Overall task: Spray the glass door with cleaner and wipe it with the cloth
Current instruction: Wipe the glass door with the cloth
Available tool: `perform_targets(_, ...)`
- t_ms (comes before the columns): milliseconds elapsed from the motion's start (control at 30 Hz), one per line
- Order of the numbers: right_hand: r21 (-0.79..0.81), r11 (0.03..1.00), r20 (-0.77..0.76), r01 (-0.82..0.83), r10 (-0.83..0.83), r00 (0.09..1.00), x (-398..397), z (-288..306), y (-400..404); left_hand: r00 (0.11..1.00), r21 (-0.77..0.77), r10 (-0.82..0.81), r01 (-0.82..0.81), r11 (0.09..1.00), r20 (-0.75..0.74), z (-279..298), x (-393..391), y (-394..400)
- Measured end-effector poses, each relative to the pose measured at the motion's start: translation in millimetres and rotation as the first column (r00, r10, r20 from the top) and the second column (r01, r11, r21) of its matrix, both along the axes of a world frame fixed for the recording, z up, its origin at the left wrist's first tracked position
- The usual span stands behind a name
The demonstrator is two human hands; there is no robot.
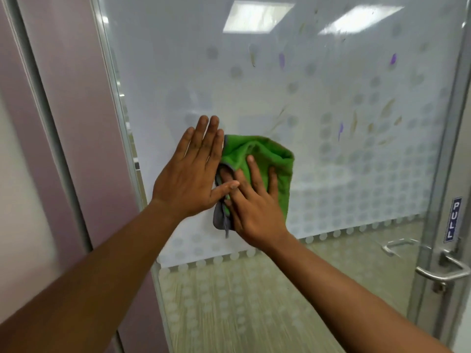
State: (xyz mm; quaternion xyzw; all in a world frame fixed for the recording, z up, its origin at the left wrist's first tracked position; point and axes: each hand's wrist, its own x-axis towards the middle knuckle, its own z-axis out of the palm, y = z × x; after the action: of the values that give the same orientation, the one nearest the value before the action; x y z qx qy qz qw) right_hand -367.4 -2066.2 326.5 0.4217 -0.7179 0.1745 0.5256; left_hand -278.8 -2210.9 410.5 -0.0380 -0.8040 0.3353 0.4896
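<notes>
The glass door (331,93) fills the view, frosted with a pattern of pale dots and small leaf marks. A green cloth (270,159) with a grey edge lies flat against the glass near the middle. My right hand (252,205) presses the cloth onto the glass with straight fingers spread over it. My left hand (193,169) lies flat on the glass just left of the cloth, fingers straight and pointing up, its thumb touching my right hand. No spray bottle is in view.
A metal door handle (443,270) and a blue PULL label (452,220) sit at the door's right edge. The metal door frame (119,103) and a mauve wall panel (68,80) stand to the left. Below the frosted band the glass is see-through.
</notes>
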Motion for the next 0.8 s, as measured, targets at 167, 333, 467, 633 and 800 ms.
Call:
perform_targets(167,-0.24,0.963,0.147,0.122,-0.088,0.985,-22.4,58.4,15.4,1.0,0.015,0.009,-0.009,1.0,0.008,-1.4,0.4,-3.2)
perform_targets(333,-0.152,0.987,0.15,0.051,-0.028,0.988,1.6,28.3,2.1,0.999,-0.019,-0.029,0.029,0.999,0.017,-3.2,-1.0,2.9)
perform_targets(467,-0.209,0.97,0.169,0.121,-0.086,0.982,-26.9,20.1,43.2,0.999,-0.011,-0.042,0.043,0.999,0.022,-7.8,-4.0,8.0)
perform_targets(633,-0.402,0.902,0.361,0.158,-0.002,0.933,-4.1,11.9,-9.9,0.996,0.003,-0.08,0.08,0.997,0.035,4.4,1.7,-6.0)
perform_targets(800,-0.162,0.976,0.267,0.147,-0.1,0.959,-21.8,-34.7,33.3,0.991,0.025,-0.126,0.125,0.992,0.055,0.2,2.1,1.0)
